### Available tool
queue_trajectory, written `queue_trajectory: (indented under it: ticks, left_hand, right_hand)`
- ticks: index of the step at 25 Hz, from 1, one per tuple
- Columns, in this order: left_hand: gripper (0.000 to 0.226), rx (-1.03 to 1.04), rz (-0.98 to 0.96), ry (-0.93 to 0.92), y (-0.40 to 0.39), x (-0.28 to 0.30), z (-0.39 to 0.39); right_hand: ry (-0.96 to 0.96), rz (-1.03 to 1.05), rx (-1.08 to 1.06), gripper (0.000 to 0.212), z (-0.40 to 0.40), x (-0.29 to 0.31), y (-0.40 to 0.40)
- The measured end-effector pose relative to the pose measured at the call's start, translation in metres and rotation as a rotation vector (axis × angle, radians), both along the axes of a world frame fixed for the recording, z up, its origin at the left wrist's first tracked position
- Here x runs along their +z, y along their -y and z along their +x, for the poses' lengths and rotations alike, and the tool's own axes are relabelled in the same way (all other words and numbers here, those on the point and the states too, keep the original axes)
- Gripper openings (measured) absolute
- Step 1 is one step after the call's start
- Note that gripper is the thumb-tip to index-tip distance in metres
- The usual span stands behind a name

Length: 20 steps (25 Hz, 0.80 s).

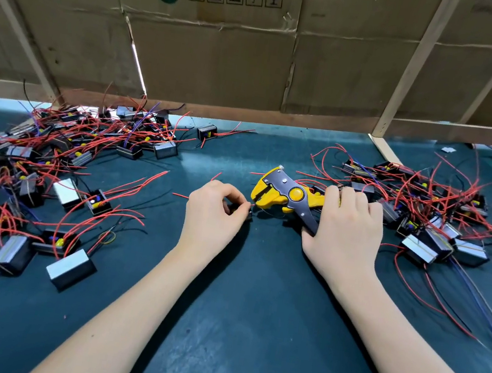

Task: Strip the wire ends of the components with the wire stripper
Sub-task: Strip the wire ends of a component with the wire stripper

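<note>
Head view is showing the left hand (214,210) pinching a small dark component (242,210) against the green mat (248,330), its thin wire running rightward toward the stripper's mouth just beside it. The right hand (349,224) is gripping the yellow wire stripper (285,193), nose pointing left.

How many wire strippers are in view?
1. The yellow stripper lies mid-table, its handles gripped by the right hand, its head pointing toward the left hand. Another could be buried under the wire piles; none shows.
</note>
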State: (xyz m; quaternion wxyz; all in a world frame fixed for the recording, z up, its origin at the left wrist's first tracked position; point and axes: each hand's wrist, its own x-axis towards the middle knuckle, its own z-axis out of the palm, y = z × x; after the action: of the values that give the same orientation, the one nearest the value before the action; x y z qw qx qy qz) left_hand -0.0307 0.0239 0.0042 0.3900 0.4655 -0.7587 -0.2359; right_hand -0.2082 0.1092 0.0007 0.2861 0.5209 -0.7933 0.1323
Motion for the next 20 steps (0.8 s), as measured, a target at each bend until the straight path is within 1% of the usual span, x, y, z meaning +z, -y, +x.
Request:
queue_trajectory:
  ticks: [2,4,6,9,11,12,14,20]
  left_hand:
    - [0.011,-0.069,0.035,0.015,0.002,0.003,0.005]
    - [0.016,-0.138,0.044,0.071,0.003,0.004,0.009]
    - [0.016,-0.177,0.045,0.086,0.003,0.005,0.013]
    - [0.015,-0.232,0.091,-0.041,0.004,0.01,0.018]
    - [0.014,-0.291,0.192,-0.175,0.005,0.012,0.019]
    - [0.014,-0.314,0.241,-0.213,0.003,0.013,0.018]
    - [0.015,-0.31,0.262,-0.212,-0.002,0.012,0.015]
    - [0.013,-0.182,0.129,-0.236,-0.005,0.007,0.009]
  right_hand:
    - [-0.005,-0.005,-0.01,0.045,0.0,0.0,0.0]
    - [-0.003,-0.017,-0.013,0.046,-0.001,0.0,0.0]
    - [0.006,-0.033,-0.006,0.047,-0.003,-0.001,0.0]
    - [0.035,-0.053,-0.011,0.048,-0.009,-0.001,-0.001]
    - [0.052,-0.08,-0.011,0.048,-0.01,-0.001,-0.001]
    - [0.056,-0.094,-0.009,0.047,-0.01,-0.001,-0.001]
    - [0.067,-0.108,0.007,0.047,-0.007,-0.001,-0.001]
    - [0.106,-0.073,0.035,0.048,-0.005,-0.002,-0.002]
